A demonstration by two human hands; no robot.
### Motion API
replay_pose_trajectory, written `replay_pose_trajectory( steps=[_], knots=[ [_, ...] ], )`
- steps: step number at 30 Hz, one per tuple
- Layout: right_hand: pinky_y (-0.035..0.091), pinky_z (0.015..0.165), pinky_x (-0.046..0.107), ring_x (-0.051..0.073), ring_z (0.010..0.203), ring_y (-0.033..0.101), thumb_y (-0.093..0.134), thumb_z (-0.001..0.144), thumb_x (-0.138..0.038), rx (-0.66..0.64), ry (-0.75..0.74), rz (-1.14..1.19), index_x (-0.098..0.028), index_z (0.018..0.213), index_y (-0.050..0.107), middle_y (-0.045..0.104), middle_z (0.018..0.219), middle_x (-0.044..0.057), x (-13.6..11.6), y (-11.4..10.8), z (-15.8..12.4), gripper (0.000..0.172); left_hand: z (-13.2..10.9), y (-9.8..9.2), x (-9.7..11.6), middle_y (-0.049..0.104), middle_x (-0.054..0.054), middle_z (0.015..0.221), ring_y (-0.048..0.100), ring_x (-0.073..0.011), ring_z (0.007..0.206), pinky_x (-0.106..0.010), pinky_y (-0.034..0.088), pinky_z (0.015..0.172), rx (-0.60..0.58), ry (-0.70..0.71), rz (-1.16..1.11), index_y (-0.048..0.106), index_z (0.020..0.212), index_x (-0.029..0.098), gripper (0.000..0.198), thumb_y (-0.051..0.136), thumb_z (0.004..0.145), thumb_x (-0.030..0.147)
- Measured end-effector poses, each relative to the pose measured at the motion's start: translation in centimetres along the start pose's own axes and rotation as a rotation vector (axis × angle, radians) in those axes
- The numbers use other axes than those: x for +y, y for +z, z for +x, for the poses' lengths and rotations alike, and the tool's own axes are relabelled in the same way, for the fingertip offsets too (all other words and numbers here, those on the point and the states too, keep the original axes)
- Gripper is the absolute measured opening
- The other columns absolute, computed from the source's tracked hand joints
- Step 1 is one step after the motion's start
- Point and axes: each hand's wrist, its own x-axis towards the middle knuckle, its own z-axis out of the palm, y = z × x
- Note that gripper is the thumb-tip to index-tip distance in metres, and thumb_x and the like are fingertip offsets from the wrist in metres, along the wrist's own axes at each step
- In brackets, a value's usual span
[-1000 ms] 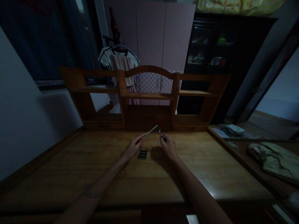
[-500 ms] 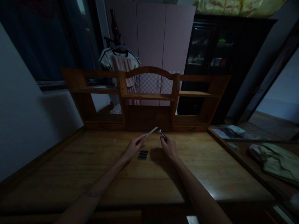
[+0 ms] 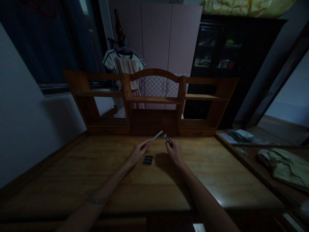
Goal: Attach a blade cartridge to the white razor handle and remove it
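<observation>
My left hand (image 3: 139, 152) is closed around the lower end of a thin, pale, flat stick (image 3: 156, 137), which points up and to the right. Its exact kind cannot be made out in the dim light. Opposite it, my right hand (image 3: 174, 151) grips a razor (image 3: 168, 139) by its dark handle, with the silvery T-shaped head towards the stick's tip. A small gap separates the head and the tip. On the tabletop, just right of my left wrist, lies a small black ribbed pack (image 3: 147, 160), perhaps of razor cartridges.
The wooden desk (image 3: 96, 180) has a raised shelf unit (image 3: 154, 100) along its back edge. To the right, a lower surface holds a pale crumpled cloth (image 3: 287, 166) and some papers and plastic (image 3: 238, 136). Clothes (image 3: 126, 66) hang behind, before a pink wardrobe (image 3: 156, 38).
Almost nothing differs. Both hands keep their holds, and the stick and razor have barely shifted.
</observation>
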Motion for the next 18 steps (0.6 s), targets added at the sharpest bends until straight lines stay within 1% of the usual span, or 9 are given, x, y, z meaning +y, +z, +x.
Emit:
replay_pose_trajectory(
  steps=[5, 9, 10, 12, 14, 16, 18],
  knots=[
    [0.027, 0.053, 0.022, 0.014, 0.059, 0.052, 0.044, 0.087, -0.029, 0.000, 0.009, 0.012, -0.017, 0.083, 0.062, 0.059, 0.066, 0.002, 0.01, 0.03, 0.00, 0.022, -0.16, 0.16, 0.26, 0.063, -0.008, 0.112, 0.055, -0.0224, 0.102, -0.033, 0.039, 0.092, -0.050, -0.019, -0.033, 0.054, 0.122, 0.014, 0.047, 0.047, 0.085, 0.043],
    [0.027, 0.053, 0.022, 0.014, 0.058, 0.051, 0.043, 0.087, -0.029, 0.014, -0.004, 0.029, -0.017, 0.083, 0.062, 0.059, 0.066, 0.002, -0.02, 0.02, -0.01, 0.023, -0.04, 0.04, -0.08, 0.061, -0.008, 0.114, 0.053, -0.0219, 0.103, -0.032, 0.038, 0.092, 0.000, -0.008, -0.037, 0.057, 0.119, 0.015, 0.046, 0.049, 0.084, 0.042],
    [0.027, 0.053, 0.022, 0.014, 0.058, 0.051, 0.043, 0.087, -0.029, 0.017, -0.006, 0.029, -0.017, 0.083, 0.062, 0.059, 0.066, 0.002, -0.07, -0.01, -0.01, 0.023, -0.03, 0.00, -0.14, 0.062, -0.008, 0.113, 0.054, -0.0213, 0.100, -0.031, 0.040, 0.088, 0.010, -0.019, -0.047, 0.057, 0.119, 0.015, 0.046, 0.049, 0.084, 0.043],
    [0.027, 0.053, 0.022, 0.014, 0.058, 0.051, 0.044, 0.087, -0.029, 0.015, -0.005, 0.022, -0.017, 0.082, 0.062, 0.059, 0.066, 0.002, -0.19, -0.09, -0.02, 0.023, -0.08, 0.00, -0.14, 0.064, -0.008, 0.103, 0.056, -0.0180, 0.085, -0.026, 0.043, 0.074, 0.004, -0.061, -0.073, 0.055, 0.122, 0.014, 0.049, 0.049, 0.084, 0.044],
    [0.027, 0.053, 0.022, 0.014, 0.057, 0.051, 0.044, 0.087, -0.029, 0.008, -0.004, 0.016, -0.017, 0.080, 0.062, 0.058, 0.064, 0.002, -0.27, -0.14, -0.01, 0.022, -0.17, 0.08, -0.02, 0.064, -0.005, 0.090, 0.053, -0.0134, 0.070, -0.022, 0.040, 0.062, -0.032, -0.093, -0.095, 0.053, 0.123, 0.015, 0.050, 0.049, 0.083, 0.044],
    [0.027, 0.053, 0.022, 0.014, 0.057, 0.052, 0.043, 0.087, -0.028, 0.004, -0.006, 0.018, -0.017, 0.080, 0.061, 0.058, 0.064, 0.002, -0.27, -0.15, -0.01, 0.022, -0.25, 0.18, 0.11, 0.062, -0.004, 0.083, 0.049, -0.0110, 0.065, -0.020, 0.038, 0.058, -0.059, -0.091, -0.106, 0.055, 0.122, 0.015, 0.048, 0.050, 0.083, 0.044],
    [0.027, 0.053, 0.022, 0.014, 0.058, 0.052, 0.043, 0.087, -0.029, 0.005, -0.009, 0.020, -0.017, 0.081, 0.061, 0.059, 0.065, 0.002, -0.20, -0.11, 0.00, 0.022, -0.29, 0.20, 0.15, 0.060, -0.003, 0.080, 0.047, -0.0106, 0.063, -0.020, 0.037, 0.057, -0.045, -0.102, -0.105, 0.056, 0.121, 0.015, 0.049, 0.050, 0.082, 0.045]
  ],
)
